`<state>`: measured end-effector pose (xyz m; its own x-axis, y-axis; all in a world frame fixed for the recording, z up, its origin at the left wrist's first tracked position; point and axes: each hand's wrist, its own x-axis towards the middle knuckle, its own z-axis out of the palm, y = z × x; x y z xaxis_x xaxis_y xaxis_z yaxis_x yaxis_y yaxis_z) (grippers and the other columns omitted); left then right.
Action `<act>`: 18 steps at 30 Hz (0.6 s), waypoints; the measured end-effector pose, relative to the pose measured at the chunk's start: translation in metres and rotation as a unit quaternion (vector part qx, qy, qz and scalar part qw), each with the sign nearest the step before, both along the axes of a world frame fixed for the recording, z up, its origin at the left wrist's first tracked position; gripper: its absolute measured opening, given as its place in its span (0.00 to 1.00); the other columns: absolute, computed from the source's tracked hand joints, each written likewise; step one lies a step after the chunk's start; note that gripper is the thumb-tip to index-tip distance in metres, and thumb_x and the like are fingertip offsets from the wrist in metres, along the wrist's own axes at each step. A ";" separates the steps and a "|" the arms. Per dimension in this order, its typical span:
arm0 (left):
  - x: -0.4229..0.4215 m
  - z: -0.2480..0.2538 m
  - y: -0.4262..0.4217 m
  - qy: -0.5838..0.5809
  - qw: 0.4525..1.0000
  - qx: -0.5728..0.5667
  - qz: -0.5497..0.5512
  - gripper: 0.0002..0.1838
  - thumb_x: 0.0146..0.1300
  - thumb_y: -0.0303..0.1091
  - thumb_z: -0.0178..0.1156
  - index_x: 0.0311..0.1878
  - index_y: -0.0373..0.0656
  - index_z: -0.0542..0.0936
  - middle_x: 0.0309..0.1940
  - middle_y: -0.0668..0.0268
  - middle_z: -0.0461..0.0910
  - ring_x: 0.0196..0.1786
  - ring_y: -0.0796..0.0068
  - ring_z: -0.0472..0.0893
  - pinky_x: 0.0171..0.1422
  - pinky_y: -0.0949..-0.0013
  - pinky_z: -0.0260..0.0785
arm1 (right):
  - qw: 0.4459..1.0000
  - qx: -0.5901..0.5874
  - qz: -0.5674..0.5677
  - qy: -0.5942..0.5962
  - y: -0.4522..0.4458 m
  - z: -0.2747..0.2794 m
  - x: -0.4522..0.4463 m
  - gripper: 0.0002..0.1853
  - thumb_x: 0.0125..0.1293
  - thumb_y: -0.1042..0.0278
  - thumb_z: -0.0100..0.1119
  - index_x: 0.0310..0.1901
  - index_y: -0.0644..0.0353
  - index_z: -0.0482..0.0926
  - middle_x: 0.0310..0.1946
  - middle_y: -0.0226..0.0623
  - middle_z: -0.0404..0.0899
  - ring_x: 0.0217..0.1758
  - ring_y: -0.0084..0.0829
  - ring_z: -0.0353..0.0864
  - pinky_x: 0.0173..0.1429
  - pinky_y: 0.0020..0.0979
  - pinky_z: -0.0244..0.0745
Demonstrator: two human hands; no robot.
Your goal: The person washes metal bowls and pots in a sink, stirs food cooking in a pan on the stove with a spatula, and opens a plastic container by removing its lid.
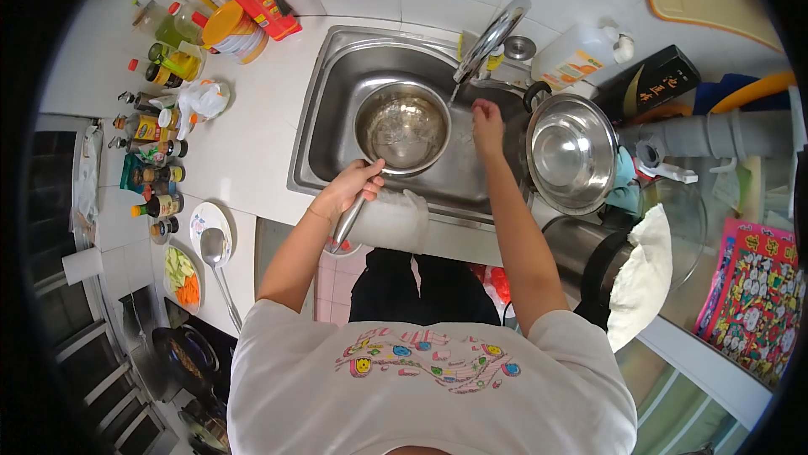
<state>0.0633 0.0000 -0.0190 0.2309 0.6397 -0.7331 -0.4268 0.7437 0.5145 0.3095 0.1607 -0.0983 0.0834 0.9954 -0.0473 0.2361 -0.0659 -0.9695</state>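
Note:
A round metal saucepan (404, 127) sits tilted over the stainless sink, with some water or a wet sheen inside. My left hand (353, 186) is closed around its metal handle, thumb by the rim. To the right, my right hand (487, 125) is held just beside the thin stream of water from the faucet (497, 34). Its fingers are curled together, and whatever they may hold is hidden. The sink (316, 131) surrounds the pan. A pale cloth (396, 221) hangs over the sink's front edge beneath the pan handle.
A large steel pot lid or bowl (572, 152) stands right of the sink, near a clear plastic jug (581, 51). Sauce bottles (164, 175) line the left wall. A ladle (220, 270) rests on a plate beside cut vegetables (183, 278). A dark wok (187, 358) is lower left.

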 end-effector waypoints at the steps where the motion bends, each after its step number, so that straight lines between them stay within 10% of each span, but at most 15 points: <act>1: 0.002 0.002 -0.001 0.069 0.997 0.031 0.002 0.16 0.71 0.40 0.54 0.32 0.40 0.64 0.22 0.71 0.65 0.18 0.86 0.59 0.18 0.78 0.52 | 0.999 -0.047 0.006 0.005 -0.003 -0.003 -0.004 0.11 0.67 0.71 0.53 0.49 0.62 0.74 0.40 0.36 0.79 0.43 0.25 0.78 0.46 0.27 0.72; 7: -0.014 -0.022 -0.005 0.483 0.848 0.216 -0.042 0.18 0.67 0.36 0.59 0.44 0.33 0.62 0.28 0.65 0.72 0.24 0.76 0.72 0.27 0.71 0.68 | 0.890 -0.304 -0.010 0.340 -0.036 -0.010 -0.030 0.11 0.71 0.68 0.43 0.46 0.65 0.73 0.41 0.39 0.77 0.42 0.32 0.76 0.48 0.32 0.72; 8: -0.016 -0.024 -0.008 0.507 0.804 0.311 -0.018 0.21 0.66 0.35 0.58 0.45 0.29 0.60 0.39 0.36 0.76 0.42 0.38 0.79 0.48 0.54 0.70 | 0.862 -0.337 -0.008 0.380 -0.041 -0.009 -0.037 0.12 0.71 0.68 0.42 0.46 0.66 0.73 0.42 0.40 0.77 0.43 0.33 0.76 0.49 0.34 0.72; 18: -0.019 0.074 -0.014 0.648 0.691 0.313 -0.072 0.22 0.64 0.32 0.60 0.49 0.34 0.57 0.29 0.43 0.77 0.33 0.38 0.77 0.34 0.48 0.68 | 0.645 -0.463 0.045 0.607 -0.023 -0.089 -0.106 0.13 0.72 0.70 0.40 0.48 0.70 0.70 0.44 0.49 0.76 0.44 0.40 0.77 0.51 0.39 0.75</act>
